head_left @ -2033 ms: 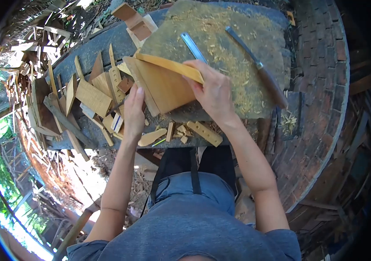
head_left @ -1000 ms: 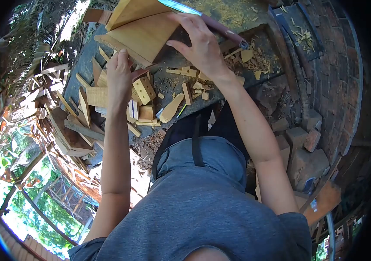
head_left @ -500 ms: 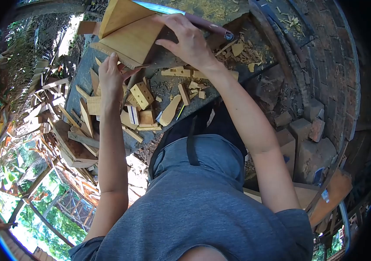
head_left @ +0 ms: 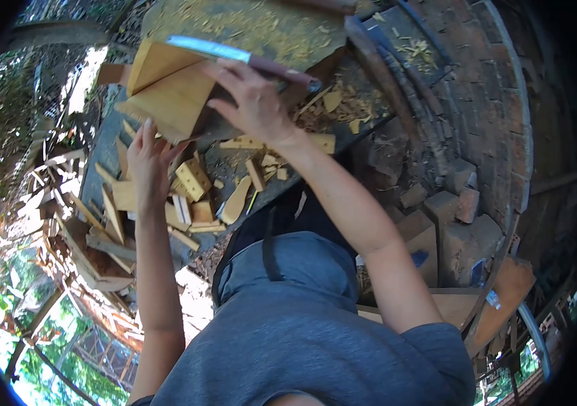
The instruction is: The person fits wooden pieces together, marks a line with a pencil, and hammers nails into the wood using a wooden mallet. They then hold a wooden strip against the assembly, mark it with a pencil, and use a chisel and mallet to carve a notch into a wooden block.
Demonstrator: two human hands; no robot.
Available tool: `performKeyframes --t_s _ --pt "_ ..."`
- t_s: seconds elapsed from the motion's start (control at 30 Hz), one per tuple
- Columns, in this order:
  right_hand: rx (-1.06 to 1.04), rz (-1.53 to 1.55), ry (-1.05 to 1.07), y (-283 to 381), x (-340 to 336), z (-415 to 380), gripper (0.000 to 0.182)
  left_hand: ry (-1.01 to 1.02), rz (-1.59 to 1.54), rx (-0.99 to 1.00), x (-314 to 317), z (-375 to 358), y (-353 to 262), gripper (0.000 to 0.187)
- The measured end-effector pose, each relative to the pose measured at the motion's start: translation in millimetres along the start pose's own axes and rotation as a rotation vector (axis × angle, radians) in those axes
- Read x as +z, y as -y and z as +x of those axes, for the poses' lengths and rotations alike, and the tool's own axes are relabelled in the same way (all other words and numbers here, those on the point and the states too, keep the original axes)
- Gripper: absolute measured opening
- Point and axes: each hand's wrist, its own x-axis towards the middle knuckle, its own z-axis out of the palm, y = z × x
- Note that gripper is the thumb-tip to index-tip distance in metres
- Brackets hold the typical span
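Two wooden boards [head_left: 173, 98] joined at an angle stand over the workbench in the upper left. My left hand [head_left: 151, 162] grips the lower edge of this piece, fingertips up against its near face. At its upper right corner, my right hand [head_left: 251, 98] has fingers and thumb apart, fingertips right at the edge. A tool with a long shiny blade [head_left: 209, 47] and a dark round handle [head_left: 285, 72] lies just beyond the right hand.
Wood offcuts, a drilled block [head_left: 194, 179] and a shoe-shaped wooden piece [head_left: 237, 201] litter the workbench [head_left: 99, 157] near me. Shavings [head_left: 288, 34] cover its far side. Bricks [head_left: 468, 203] and a brick wall [head_left: 498, 101] are on the right.
The whole view has shifted, so the bench and boards appear further left and lower. Both hands stay at the boards, in nearly the same pose.
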Motion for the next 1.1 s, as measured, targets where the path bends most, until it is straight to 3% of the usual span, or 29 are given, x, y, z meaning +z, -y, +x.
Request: performKeyframes --t_s 0.17,0.3,0.43,0.5,0.57,0.63,0.7,0.83,0.97,1.03,1.1 --pt "0.052 0.051 0.01 7 -7 -4 0.053 0.017 -0.048 -0.004 -10 6 5 0.036" --pt "-0.002 0.011 -0.21 8 -49 -35 0.036 0.0 -0.03 -0.036 -11 8 5 0.042" --pt "0.509 -0.131 -0.428 -22 -114 -74 0.012 -0.004 -0.001 -0.021 -11 6 4 0.038" --pt "0.565 -0.29 -0.476 -48 -143 -88 0.014 0.006 0.002 -0.017 -10 5 2 0.035" --pt "0.615 -0.256 -0.466 -65 -159 -89 0.014 -0.002 0.017 -0.005 -11 3 4 0.033" --pt "0.53 -0.303 -0.356 -41 -160 -60 0.01 -0.024 0.035 -0.019 -16 4 8 0.025" --pt "0.241 -0.246 -0.22 -24 -143 -32 0.011 -0.052 0.042 -0.044 -20 4 10 0.03" --pt "-0.113 -0.082 0.1 4 -86 13 0.03 -0.079 0.017 -0.035 -18 2 12 0.026" --pt "-0.005 0.015 0.207 15 -29 36 0.041 -0.096 0.059 -0.049 0 -7 -4 0.026" --pt "0.019 -0.03 0.112 7 -5 40 0.051 -0.108 0.047 -0.036 8 -4 -7 0.026" --pt "0.056 0.04 0.214 3 -2 40 0.054 -0.09 0.046 -0.036 6 -3 -1 0.028"
